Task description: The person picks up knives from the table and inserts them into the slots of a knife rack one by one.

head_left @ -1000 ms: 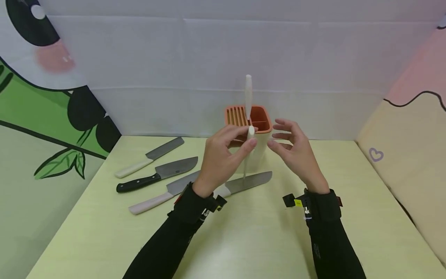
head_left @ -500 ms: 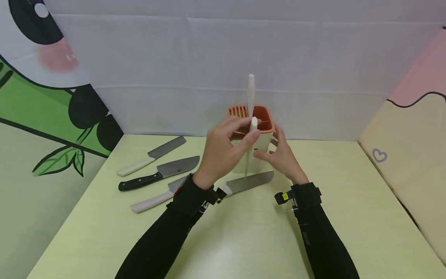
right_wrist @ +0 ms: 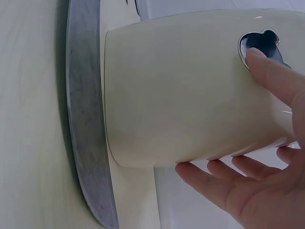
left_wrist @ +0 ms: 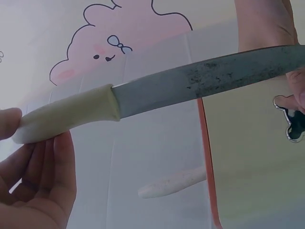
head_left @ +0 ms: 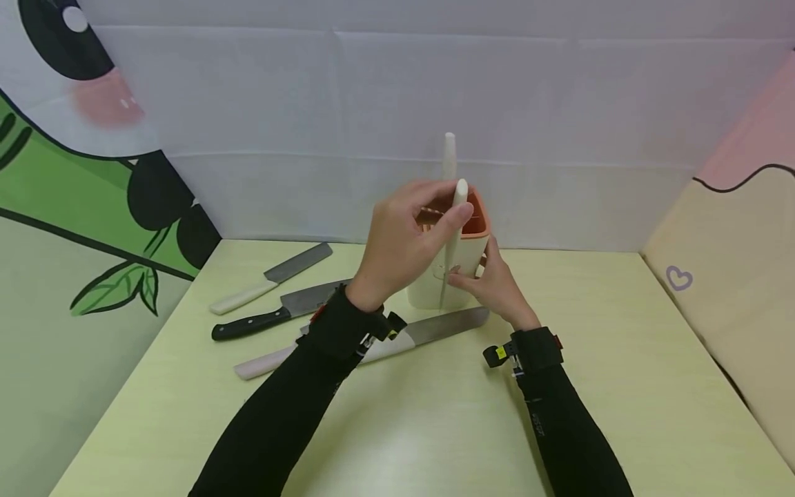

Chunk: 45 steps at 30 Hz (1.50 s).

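My left hand [head_left: 400,238] pinches the white handle of a kitchen knife [left_wrist: 157,93] between thumb and fingers. The knife hangs point down in front of a cream knife holder [head_left: 424,291] with an orange slotted top. Its blade tip is beside the holder's front wall, outside the openings. My right hand [head_left: 497,290] grips the holder's right side, with the thumb on the front by a shiny animal-shaped cutout [right_wrist: 264,45] and the fingers along the side wall. Another white knife handle [head_left: 450,155] stands up from the holder's top.
A large white-handled knife [head_left: 453,326] lies just before the holder. To the left lie a white-handled cleaver [head_left: 298,264], a black-handled knife [head_left: 254,324] and a pale pinkish-handled knife [head_left: 263,364], partly hidden by my left arm. A fabric wall [head_left: 279,200] stands behind.
My right hand has moved left from the air onto the holder and grips it. My left hand has raised the knife, its blade now higher against the holder's front.
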{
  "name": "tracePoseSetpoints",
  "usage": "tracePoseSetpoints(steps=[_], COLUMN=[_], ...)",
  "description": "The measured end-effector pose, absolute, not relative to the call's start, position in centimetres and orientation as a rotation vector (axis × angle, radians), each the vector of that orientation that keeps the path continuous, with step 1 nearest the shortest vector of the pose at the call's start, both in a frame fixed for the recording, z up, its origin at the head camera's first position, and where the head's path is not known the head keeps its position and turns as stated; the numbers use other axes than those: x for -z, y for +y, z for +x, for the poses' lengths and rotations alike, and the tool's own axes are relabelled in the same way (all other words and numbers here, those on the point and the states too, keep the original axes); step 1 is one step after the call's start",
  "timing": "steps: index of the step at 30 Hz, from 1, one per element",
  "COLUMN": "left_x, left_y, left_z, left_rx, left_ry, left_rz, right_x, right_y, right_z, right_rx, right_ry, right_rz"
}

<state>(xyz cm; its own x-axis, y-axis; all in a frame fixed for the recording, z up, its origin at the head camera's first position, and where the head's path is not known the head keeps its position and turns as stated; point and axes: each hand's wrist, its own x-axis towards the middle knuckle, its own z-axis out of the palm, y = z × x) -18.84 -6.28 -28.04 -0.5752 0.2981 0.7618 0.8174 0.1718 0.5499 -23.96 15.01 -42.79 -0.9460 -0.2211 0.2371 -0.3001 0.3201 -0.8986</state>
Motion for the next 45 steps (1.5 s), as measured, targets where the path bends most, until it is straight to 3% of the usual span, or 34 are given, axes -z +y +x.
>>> tracePoseSetpoints(steps=[24, 45], left_x=[18.6, 21.5], left_y=[-5.8, -5.8], left_z=[-22.6, -25.1], left_rx=[1.325, 1.309], left_ry=[-1.933, -2.021], left_rz=[-1.101, -1.054], right_x=[43.0, 43.2], right_y=[14.7, 14.8], right_z=[-23.6, -23.7], right_rx=[-1.771, -1.781], right_ry=[-2.428, -2.439], right_rz=[0.564, 0.54])
